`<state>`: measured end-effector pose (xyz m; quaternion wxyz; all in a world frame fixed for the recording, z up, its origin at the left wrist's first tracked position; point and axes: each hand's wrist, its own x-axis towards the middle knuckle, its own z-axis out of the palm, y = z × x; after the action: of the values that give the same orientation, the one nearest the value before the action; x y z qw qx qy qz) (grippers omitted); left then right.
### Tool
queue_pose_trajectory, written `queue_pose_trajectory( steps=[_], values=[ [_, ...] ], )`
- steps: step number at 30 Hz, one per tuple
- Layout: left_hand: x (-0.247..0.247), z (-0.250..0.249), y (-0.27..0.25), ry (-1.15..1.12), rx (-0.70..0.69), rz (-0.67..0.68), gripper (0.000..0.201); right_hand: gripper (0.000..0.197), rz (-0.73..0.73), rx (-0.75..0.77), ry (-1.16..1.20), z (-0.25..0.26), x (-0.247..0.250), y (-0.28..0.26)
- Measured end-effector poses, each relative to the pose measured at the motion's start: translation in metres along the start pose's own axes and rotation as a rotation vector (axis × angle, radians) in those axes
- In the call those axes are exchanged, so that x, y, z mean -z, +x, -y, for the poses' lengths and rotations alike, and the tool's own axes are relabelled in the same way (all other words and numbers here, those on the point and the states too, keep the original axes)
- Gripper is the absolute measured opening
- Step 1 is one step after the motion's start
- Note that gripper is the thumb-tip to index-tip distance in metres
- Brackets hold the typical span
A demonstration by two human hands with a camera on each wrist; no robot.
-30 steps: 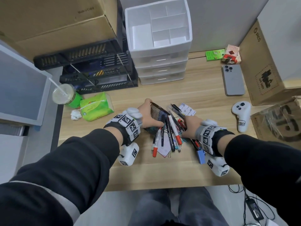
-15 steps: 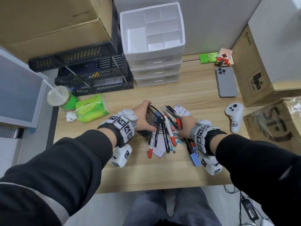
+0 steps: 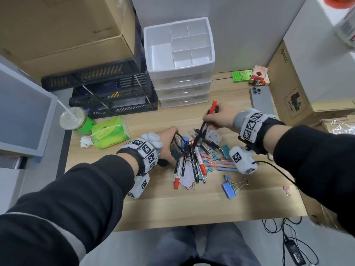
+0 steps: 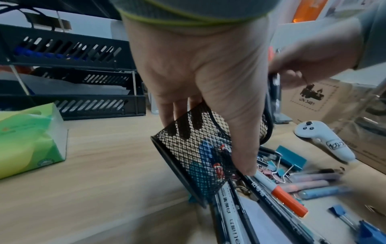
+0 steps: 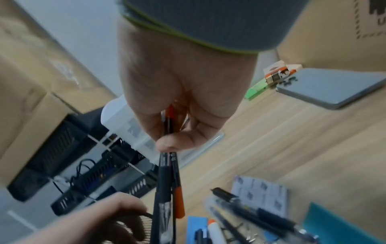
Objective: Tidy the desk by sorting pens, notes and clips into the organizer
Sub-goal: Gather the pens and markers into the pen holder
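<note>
Your right hand (image 3: pixel 221 117) pinches a bundle of pens (image 3: pixel 204 127) above the pile; your left hand (image 3: pixel 167 140) grips the tipped mesh cup (image 3: pixel 177 145) on the tabletop (image 3: pixel 172 204). Keep the bundle tight, carry it to the far organizer (image 3: pixel 179 47), and lower the tips into one compartment.

even indoor light, wrist views motion-blurred, edges warped.
</note>
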<state>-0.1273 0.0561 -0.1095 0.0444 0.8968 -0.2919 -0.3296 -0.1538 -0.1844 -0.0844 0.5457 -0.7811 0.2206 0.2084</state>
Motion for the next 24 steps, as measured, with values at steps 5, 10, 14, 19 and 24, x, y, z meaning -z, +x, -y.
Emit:
queue_pose_trajectory(
  steps=[5,10,14,19,24],
  values=[
    [0.002,-0.012,0.001,-0.127,-0.072,-0.074,0.122,0.022,-0.004,0.032,0.128,-0.001,-0.029,-0.006],
    [0.006,-0.02,0.003,-0.144,-0.14,-0.137,0.115,0.022,0.043,0.052,0.029,-0.02,-0.041,-0.02],
    [0.0,-0.021,0.003,-0.147,-0.153,-0.178,0.11,0.023,0.062,0.066,0.069,-0.033,-0.031,-0.021],
    [-0.007,-0.017,0.003,-0.14,-0.147,-0.218,0.108,0.017,-0.07,-0.047,-0.086,-0.067,0.002,-0.015],
    [-0.01,-0.015,0.005,-0.096,-0.143,-0.224,0.109,0.015,0.211,-0.013,-0.906,-0.112,-0.002,-0.026]
  ],
)
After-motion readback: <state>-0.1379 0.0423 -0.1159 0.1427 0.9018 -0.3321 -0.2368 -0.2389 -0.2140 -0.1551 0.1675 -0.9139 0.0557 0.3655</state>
